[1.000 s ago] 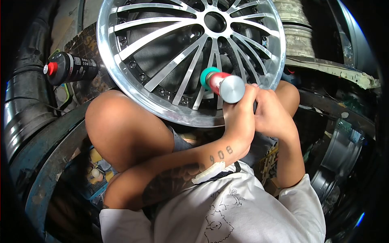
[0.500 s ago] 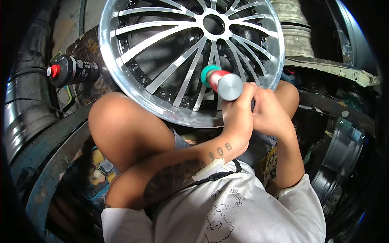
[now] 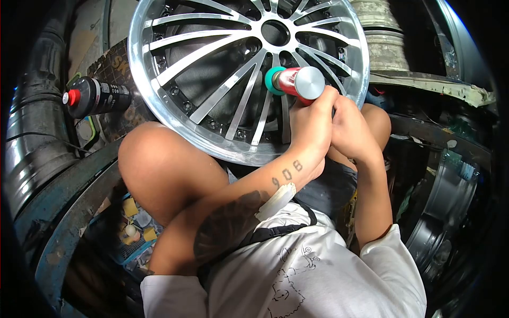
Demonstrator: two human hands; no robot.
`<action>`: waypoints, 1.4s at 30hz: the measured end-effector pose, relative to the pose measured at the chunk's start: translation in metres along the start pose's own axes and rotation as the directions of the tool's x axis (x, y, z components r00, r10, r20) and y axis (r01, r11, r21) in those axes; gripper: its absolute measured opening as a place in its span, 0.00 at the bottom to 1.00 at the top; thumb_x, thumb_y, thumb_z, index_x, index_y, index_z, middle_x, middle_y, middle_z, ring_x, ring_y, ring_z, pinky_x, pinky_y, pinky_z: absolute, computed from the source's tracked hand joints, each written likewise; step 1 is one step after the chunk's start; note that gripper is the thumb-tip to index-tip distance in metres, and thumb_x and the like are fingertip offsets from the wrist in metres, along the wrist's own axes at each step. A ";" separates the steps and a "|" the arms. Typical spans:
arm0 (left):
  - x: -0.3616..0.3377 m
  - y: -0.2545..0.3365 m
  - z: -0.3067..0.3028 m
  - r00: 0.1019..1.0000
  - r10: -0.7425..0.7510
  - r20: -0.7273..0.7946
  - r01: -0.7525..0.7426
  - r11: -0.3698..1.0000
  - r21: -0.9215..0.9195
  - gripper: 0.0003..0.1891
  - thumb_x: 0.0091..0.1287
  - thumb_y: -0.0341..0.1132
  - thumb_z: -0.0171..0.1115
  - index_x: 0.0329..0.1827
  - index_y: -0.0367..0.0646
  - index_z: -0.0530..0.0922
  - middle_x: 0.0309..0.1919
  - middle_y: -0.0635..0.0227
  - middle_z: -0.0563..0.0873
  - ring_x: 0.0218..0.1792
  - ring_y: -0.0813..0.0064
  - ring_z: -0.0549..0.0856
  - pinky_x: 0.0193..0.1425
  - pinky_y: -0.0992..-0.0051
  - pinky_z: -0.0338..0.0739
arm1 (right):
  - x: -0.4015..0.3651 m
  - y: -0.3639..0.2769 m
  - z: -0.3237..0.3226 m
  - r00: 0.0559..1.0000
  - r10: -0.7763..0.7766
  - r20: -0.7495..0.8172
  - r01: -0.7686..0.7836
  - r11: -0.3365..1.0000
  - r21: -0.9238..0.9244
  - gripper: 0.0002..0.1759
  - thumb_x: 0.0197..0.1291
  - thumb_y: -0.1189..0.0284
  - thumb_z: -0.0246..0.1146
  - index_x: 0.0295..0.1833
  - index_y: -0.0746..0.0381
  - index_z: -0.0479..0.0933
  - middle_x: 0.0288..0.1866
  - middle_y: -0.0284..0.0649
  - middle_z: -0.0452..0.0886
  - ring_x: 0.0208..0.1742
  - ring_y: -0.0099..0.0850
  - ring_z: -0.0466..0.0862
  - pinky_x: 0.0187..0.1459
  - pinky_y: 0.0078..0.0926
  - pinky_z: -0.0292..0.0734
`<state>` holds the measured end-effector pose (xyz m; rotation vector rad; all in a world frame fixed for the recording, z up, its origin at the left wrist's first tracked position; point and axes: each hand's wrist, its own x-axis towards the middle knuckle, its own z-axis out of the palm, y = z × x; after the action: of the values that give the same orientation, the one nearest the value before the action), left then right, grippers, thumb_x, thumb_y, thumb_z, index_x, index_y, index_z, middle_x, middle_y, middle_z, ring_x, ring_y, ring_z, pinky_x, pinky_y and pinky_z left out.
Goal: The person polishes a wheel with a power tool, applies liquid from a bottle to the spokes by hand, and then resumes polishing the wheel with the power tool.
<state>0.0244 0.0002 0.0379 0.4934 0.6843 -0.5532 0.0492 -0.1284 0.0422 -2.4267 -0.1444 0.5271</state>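
Observation:
A large multi-spoke wheel rim (image 3: 233,36) with bright spokes and a polished lip lies in front of my knees. My left hand (image 3: 312,119) is wrapped round a red and silver tool (image 3: 303,84) with a green round pad (image 3: 274,80) at its end. The pad is over the spokes below the hub hole; whether it touches them I cannot tell. Close against the left one, my right hand (image 3: 352,124) is closed, and what its fingers hold is hidden behind the left hand and wrist.
On the left a black bottle with a red cap (image 3: 103,97) lies on its side on a dark board. Metal cylinders (image 3: 32,143) stand at the far left. Another rim (image 3: 442,201) is at the right. A blue basket (image 3: 140,244) with small yellow pieces sits low left.
Both hands and the tool have moved up and slightly right, so the pad is nearer the hub. The rim appears shifted slightly up and left in view.

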 end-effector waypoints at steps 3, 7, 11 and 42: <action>0.007 -0.004 -0.001 0.999 0.034 -0.022 -0.033 0.998 0.052 0.18 0.76 0.43 0.63 0.56 0.36 0.81 0.46 0.66 0.84 0.43 0.75 0.81 0.50 0.74 0.80 | -0.003 -0.003 0.001 1.000 -0.021 0.004 0.021 1.000 0.007 0.21 0.51 0.66 0.75 0.40 0.74 0.79 0.25 0.54 0.82 0.26 0.35 0.83 0.31 0.38 0.77; 0.002 -0.009 -0.002 0.997 0.060 -0.040 -0.058 0.997 0.041 0.17 0.76 0.43 0.63 0.55 0.37 0.81 0.46 0.67 0.84 0.43 0.75 0.82 0.51 0.74 0.79 | -0.014 -0.007 -0.002 0.995 -0.034 0.095 0.041 0.997 -0.070 0.21 0.51 0.66 0.76 0.43 0.71 0.82 0.27 0.54 0.83 0.26 0.38 0.84 0.31 0.37 0.76; -0.017 -0.022 -0.005 0.994 0.089 -0.056 -0.089 0.996 0.003 0.16 0.75 0.43 0.62 0.54 0.38 0.81 0.46 0.68 0.84 0.44 0.75 0.82 0.53 0.73 0.78 | -0.028 -0.020 -0.002 0.980 -0.105 0.167 0.112 0.993 -0.030 0.24 0.53 0.66 0.76 0.57 0.61 0.86 0.31 0.55 0.85 0.28 0.46 0.86 0.32 0.37 0.77; -0.015 -0.008 0.001 0.999 -0.020 -0.034 0.020 1.000 -0.007 0.17 0.68 0.48 0.67 0.51 0.46 0.83 0.45 0.70 0.83 0.46 0.77 0.83 0.50 0.72 0.76 | -0.015 -0.008 0.001 0.994 0.002 0.107 -0.007 0.999 0.046 0.21 0.54 0.66 0.73 0.46 0.73 0.81 0.25 0.54 0.81 0.25 0.37 0.84 0.30 0.40 0.76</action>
<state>0.0108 -0.0017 0.0472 0.4912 0.7243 -0.5621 0.0355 -0.1252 0.0514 -2.3547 -0.1705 0.6562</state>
